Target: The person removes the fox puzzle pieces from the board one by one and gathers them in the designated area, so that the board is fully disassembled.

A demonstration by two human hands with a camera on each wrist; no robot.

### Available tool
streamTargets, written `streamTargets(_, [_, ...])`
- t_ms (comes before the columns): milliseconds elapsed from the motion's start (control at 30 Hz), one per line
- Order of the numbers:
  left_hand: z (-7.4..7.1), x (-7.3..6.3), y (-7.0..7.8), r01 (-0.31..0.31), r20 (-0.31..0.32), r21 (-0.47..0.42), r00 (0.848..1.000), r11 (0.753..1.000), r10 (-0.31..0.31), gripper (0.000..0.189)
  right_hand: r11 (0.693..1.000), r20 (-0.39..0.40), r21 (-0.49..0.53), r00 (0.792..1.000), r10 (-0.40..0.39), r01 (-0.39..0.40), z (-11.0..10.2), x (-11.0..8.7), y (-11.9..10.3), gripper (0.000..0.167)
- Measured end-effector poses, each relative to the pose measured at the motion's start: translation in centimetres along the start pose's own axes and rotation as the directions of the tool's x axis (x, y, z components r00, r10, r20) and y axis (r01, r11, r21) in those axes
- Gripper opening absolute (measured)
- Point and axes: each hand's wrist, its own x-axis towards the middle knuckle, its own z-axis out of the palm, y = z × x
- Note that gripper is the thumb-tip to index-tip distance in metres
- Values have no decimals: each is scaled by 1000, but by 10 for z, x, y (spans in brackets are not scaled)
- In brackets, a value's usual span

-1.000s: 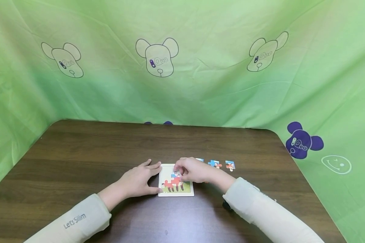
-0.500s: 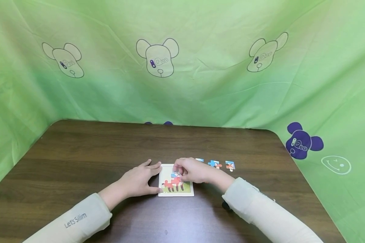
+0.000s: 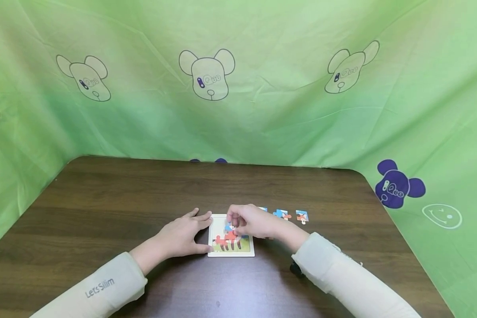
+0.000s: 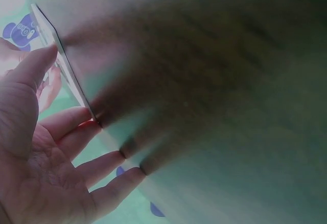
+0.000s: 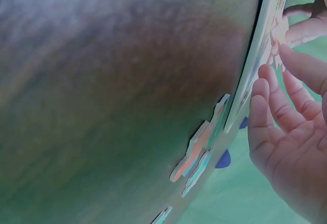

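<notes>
A white-framed jigsaw puzzle [image 3: 231, 255] with a picture of an orange animal on grass lies on the table in the head view. My left hand [image 3: 179, 236] rests at its left side with fingers spread, thumb at the near corner and index finger at the far one. Over the tray's right half, my right hand [image 3: 254, 222] pinches a blue and orange puzzle piece [image 3: 230, 227] between thumb and fingertips. That piece sits against the orange pieces [image 3: 221, 242] lying in the tray. My right fingers hide the upper right part of the puzzle.
Right of the tray lie loose puzzle pieces, among them a blue and orange one [image 3: 282, 214] and one with an orange face [image 3: 302, 216]. Others are partly covered by my right hand. A green cloth [image 3: 262, 132] with cartoon heads hangs behind the brown table [image 3: 143, 185].
The pinched piece has turned and shifted slightly under my right fingertips. My left hand keeps its place at the tray's left side.
</notes>
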Motion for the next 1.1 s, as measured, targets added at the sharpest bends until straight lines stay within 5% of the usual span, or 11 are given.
streamTargets(633, [-1, 0, 0, 0, 6, 6, 1000, 1000, 0, 77, 973, -5, 230, 1000, 26, -24, 2, 1, -2, 12])
streamTargets(1100, [-2, 0, 1, -4, 6, -5, 1000, 1000, 4, 76, 983, -43, 181, 998, 43, -34, -2, -10, 0, 11])
